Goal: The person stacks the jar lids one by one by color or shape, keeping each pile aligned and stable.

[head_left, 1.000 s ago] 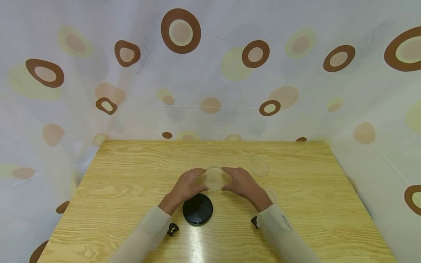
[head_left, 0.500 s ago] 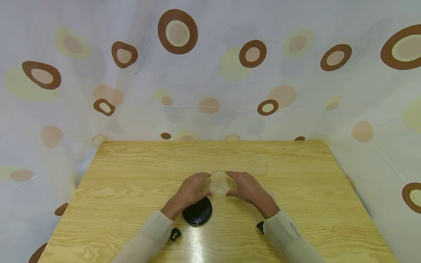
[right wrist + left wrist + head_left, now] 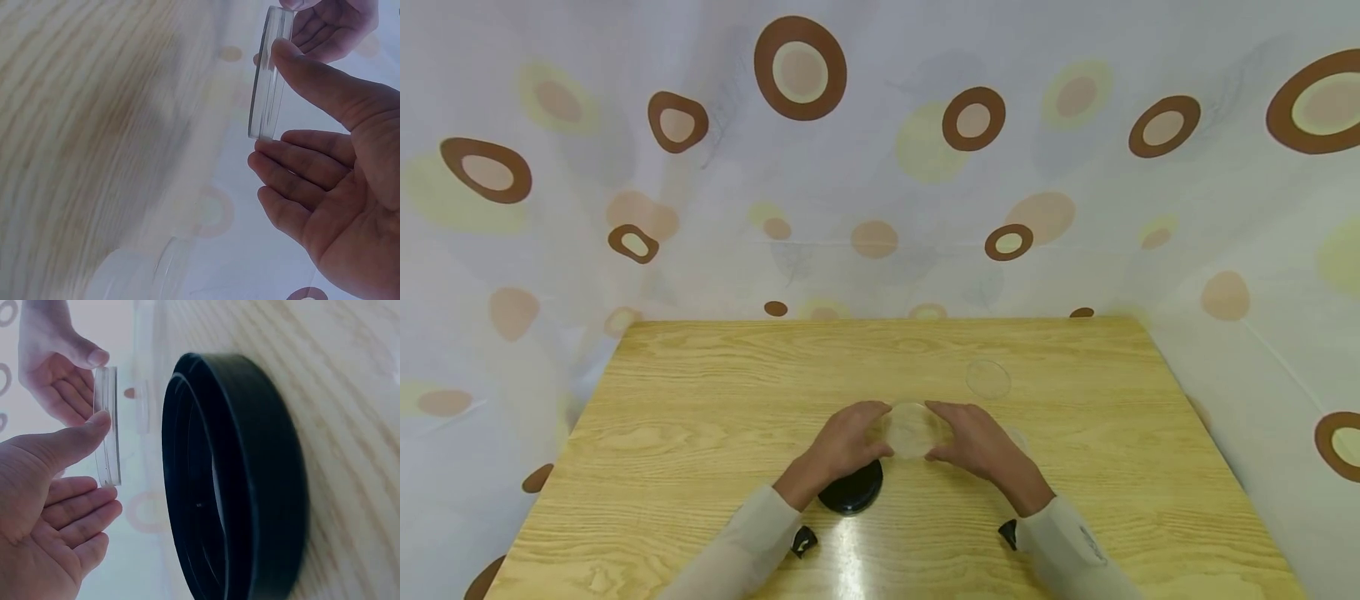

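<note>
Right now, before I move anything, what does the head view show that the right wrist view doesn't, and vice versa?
Only the head view: the black disc, partly covered by the left grip, plus the left sleeve and right sleeve.

Only the right wrist view: the clear petri dish edge-on, showing its side wall, and the palm side of the right grip.

Both: the two grips pinching that dish from opposite sides, the wooden tabletop, the patterned sheet and other clear round pieces, blurred in the wrist view.
</note>
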A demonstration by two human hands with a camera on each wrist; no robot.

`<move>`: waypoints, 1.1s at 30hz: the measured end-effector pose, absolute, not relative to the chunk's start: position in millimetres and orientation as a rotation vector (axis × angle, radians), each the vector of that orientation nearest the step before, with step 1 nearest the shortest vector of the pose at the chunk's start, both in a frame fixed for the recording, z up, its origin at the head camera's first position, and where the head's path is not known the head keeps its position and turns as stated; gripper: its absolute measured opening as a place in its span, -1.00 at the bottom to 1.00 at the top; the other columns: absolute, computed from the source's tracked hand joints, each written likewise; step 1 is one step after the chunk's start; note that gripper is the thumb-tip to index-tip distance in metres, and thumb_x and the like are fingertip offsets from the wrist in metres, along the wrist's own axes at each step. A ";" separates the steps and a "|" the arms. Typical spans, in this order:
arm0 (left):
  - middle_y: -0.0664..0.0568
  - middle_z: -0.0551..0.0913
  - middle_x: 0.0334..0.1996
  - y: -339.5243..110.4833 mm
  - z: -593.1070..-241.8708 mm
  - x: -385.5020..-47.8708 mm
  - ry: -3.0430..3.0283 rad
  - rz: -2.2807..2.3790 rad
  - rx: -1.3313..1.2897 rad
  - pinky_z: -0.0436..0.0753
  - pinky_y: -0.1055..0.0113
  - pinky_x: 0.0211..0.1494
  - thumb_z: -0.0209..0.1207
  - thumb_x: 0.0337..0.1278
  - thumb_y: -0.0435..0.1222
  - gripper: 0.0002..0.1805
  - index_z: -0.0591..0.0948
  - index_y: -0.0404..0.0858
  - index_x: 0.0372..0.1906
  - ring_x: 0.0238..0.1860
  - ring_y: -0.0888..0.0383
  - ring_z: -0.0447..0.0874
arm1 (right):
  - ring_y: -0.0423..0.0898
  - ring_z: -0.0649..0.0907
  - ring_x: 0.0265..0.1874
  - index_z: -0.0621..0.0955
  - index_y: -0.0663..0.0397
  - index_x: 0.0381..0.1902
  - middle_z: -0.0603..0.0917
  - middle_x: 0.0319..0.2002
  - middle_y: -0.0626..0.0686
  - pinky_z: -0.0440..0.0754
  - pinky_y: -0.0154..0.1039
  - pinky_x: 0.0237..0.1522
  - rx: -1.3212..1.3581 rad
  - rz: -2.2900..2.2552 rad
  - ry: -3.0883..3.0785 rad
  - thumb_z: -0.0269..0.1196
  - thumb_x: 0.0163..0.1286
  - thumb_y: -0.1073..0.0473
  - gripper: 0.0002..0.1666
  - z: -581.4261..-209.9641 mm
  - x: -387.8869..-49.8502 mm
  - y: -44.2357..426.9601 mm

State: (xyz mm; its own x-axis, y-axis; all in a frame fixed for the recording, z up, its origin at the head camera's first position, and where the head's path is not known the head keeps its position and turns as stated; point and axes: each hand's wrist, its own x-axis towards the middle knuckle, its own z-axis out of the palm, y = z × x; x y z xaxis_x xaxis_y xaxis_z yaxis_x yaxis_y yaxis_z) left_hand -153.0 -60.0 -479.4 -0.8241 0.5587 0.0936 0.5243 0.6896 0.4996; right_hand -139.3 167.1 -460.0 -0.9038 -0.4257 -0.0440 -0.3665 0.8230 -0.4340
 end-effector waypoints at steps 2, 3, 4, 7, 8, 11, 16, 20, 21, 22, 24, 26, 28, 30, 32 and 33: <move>-0.14 0.57 0.15 -58.9 -479.0 -151.9 2.820 0.792 0.925 0.56 0.11 0.21 0.36 0.01 -0.15 -0.40 0.52 -0.32 0.17 0.19 -0.05 0.53 | 0.15 0.59 0.10 0.44 0.22 0.27 0.57 0.17 0.21 0.57 0.04 0.10 -0.619 -0.646 2.857 0.47 0.03 0.03 -0.14 -460.4 -137.7 168.8; -0.14 0.57 0.15 -58.2 -478.8 -151.4 2.816 0.792 0.933 0.56 0.10 0.20 0.36 0.01 -0.15 -0.40 0.52 -0.33 0.16 0.19 -0.05 0.53 | 0.15 0.59 0.10 0.44 0.23 0.27 0.57 0.17 0.21 0.57 0.04 0.10 -0.623 -0.645 2.856 0.47 0.03 0.03 -0.14 -461.0 -137.2 169.6; -0.14 0.57 0.15 -57.6 -478.8 -150.5 2.813 0.782 0.938 0.56 0.10 0.20 0.35 0.02 -0.15 -0.40 0.51 -0.33 0.17 0.19 -0.05 0.53 | 0.14 0.59 0.10 0.44 0.22 0.27 0.57 0.17 0.21 0.57 0.04 0.10 -0.624 -0.638 2.857 0.47 0.03 0.02 -0.13 -461.7 -136.6 170.4; -0.13 0.57 0.16 -55.2 -479.0 -148.1 2.814 0.761 0.935 0.55 0.13 0.22 0.35 0.02 -0.14 -0.40 0.51 -0.32 0.17 0.19 -0.03 0.53 | 0.14 0.59 0.10 0.44 0.22 0.27 0.57 0.17 0.20 0.57 0.04 0.10 -0.621 -0.639 2.858 0.47 0.03 0.02 -0.13 -462.4 -134.0 172.6; -0.12 0.57 0.15 -54.4 -479.1 -147.3 2.816 0.760 0.937 0.55 0.13 0.21 0.36 0.01 -0.14 -0.40 0.52 -0.32 0.16 0.19 -0.02 0.53 | 0.14 0.59 0.10 0.44 0.22 0.27 0.57 0.17 0.20 0.57 0.04 0.10 -0.621 -0.640 2.857 0.47 0.03 0.02 -0.13 -462.5 -133.2 173.4; -0.12 0.58 0.14 -52.2 -479.3 -144.9 2.819 0.754 0.950 0.55 0.14 0.21 0.37 -0.01 -0.14 -0.40 0.53 -0.32 0.14 0.18 -0.01 0.54 | 0.14 0.59 0.11 0.44 0.20 0.27 0.57 0.17 0.20 0.57 0.05 0.10 -0.608 -0.638 2.856 0.48 0.02 0.02 -0.13 -461.1 -129.6 174.8; -0.10 0.59 0.13 -49.6 -479.8 -140.2 2.810 0.725 0.984 0.56 0.16 0.20 0.37 -0.02 -0.14 -0.40 0.54 -0.31 0.14 0.17 0.00 0.55 | 0.15 0.58 0.12 0.43 0.20 0.27 0.56 0.18 0.20 0.56 0.05 0.11 -0.595 -0.628 2.840 0.48 0.01 0.01 -0.12 -460.2 -123.1 176.8; -0.07 0.59 0.14 -47.4 -480.4 -136.6 2.797 0.679 0.991 0.56 0.19 0.20 0.35 0.01 -0.12 -0.40 0.53 -0.29 0.16 0.18 0.03 0.54 | 0.16 0.58 0.12 0.44 0.23 0.25 0.56 0.17 0.22 0.55 0.06 0.13 -0.596 -0.634 2.831 0.49 -0.01 0.02 -0.11 -462.0 -118.9 178.6; -0.07 0.59 0.14 -47.0 -480.4 -135.7 2.790 0.680 0.988 0.56 0.19 0.21 0.35 0.02 -0.12 -0.40 0.52 -0.29 0.17 0.19 0.03 0.54 | 0.16 0.58 0.12 0.45 0.24 0.25 0.57 0.17 0.22 0.55 0.06 0.13 -0.596 -0.636 2.830 0.49 -0.01 0.02 -0.12 -462.5 -118.0 179.0; -0.07 0.59 0.14 -46.5 -480.4 -134.8 2.788 0.670 0.990 0.56 0.19 0.21 0.34 0.03 -0.11 -0.40 0.52 -0.29 0.17 0.19 0.04 0.54 | 0.16 0.58 0.12 0.45 0.24 0.25 0.57 0.16 0.23 0.55 0.06 0.13 -0.597 -0.638 2.827 0.49 -0.01 0.02 -0.12 -462.9 -117.0 179.4; -0.07 0.59 0.14 -45.7 -480.9 -133.2 2.783 0.665 0.990 0.56 0.20 0.21 0.34 0.03 -0.12 -0.40 0.52 -0.28 0.17 0.19 0.04 0.54 | 0.17 0.58 0.11 0.45 0.25 0.24 0.58 0.15 0.23 0.55 0.07 0.12 -0.599 -0.647 2.824 0.50 -0.02 0.02 -0.12 -464.4 -115.4 180.1; -0.06 0.58 0.15 -44.9 -481.7 -131.6 2.778 0.659 0.990 0.56 0.20 0.21 0.34 0.03 -0.11 -0.40 0.52 -0.28 0.18 0.19 0.04 0.53 | 0.17 0.59 0.11 0.45 0.25 0.25 0.58 0.15 0.23 0.55 0.07 0.12 -0.596 -0.651 2.819 0.50 -0.02 0.02 -0.11 -465.8 -113.7 181.0; -0.06 0.58 0.15 -44.1 -483.4 -130.2 2.775 0.638 0.993 0.56 0.20 0.21 0.34 0.04 -0.11 -0.40 0.51 -0.27 0.18 0.19 0.04 0.53 | 0.17 0.59 0.11 0.44 0.26 0.25 0.58 0.15 0.23 0.55 0.07 0.13 -0.590 -0.661 2.812 0.50 -0.03 0.02 -0.10 -466.4 -111.8 181.5; -0.05 0.58 0.15 -43.5 -485.2 -129.0 2.776 0.617 0.993 0.56 0.20 0.21 0.33 0.04 -0.10 -0.40 0.51 -0.26 0.18 0.19 0.05 0.54 | 0.17 0.59 0.11 0.45 0.26 0.24 0.58 0.15 0.23 0.55 0.07 0.13 -0.576 -0.666 2.809 0.50 -0.04 0.02 -0.09 -467.1 -110.2 181.5; -0.04 0.58 0.15 -42.9 -486.9 -127.8 2.778 0.601 0.990 0.56 0.21 0.21 0.33 0.04 -0.09 -0.40 0.51 -0.25 0.19 0.19 0.05 0.54 | 0.17 0.58 0.11 0.45 0.26 0.24 0.58 0.15 0.23 0.55 0.06 0.13 -0.565 -0.666 2.809 0.51 -0.05 0.02 -0.09 -467.6 -108.4 181.2; -0.04 0.59 0.14 -42.7 -487.8 -127.1 2.778 0.594 0.988 0.56 0.21 0.21 0.33 0.04 -0.09 -0.40 0.51 -0.25 0.19 0.19 0.06 0.54 | 0.17 0.59 0.11 0.46 0.26 0.23 0.58 0.14 0.23 0.55 0.06 0.13 -0.560 -0.664 2.812 0.51 -0.05 0.02 -0.10 -467.6 -107.6 181.0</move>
